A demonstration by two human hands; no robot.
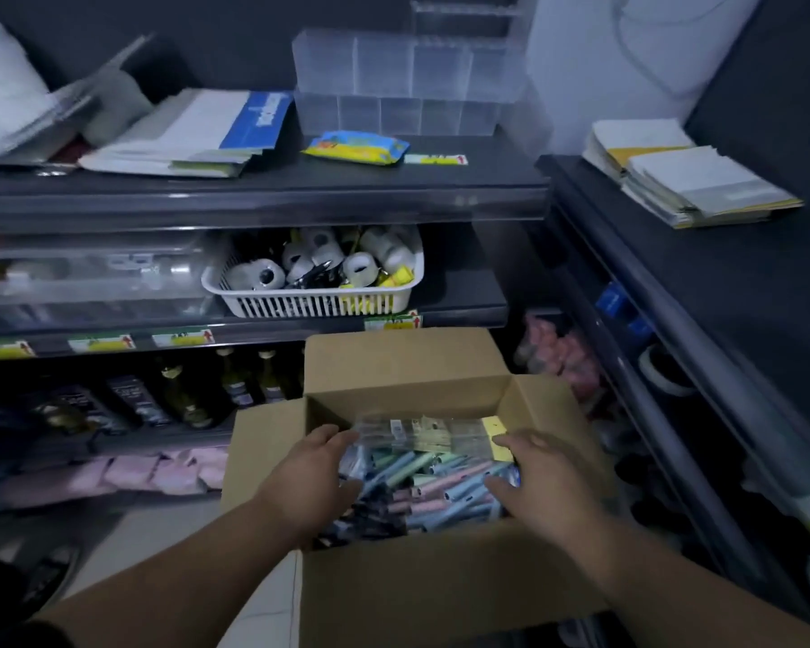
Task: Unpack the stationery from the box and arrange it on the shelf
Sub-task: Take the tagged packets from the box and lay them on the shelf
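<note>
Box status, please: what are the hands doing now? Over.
Hands: left hand and right hand at opposite ends of the pen bag, grip unclear. Bag lies inside the cardboard box. Flaps open, nothing blocking.

Dim, soft, wide-angle edge warp

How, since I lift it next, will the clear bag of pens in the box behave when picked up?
Probably floppy: the bag of pens is clear film around loose tubes, so it may sag between the left hand and right hand. Likely slippery, being glossy. Packed full, probably fairly heavy.
</note>
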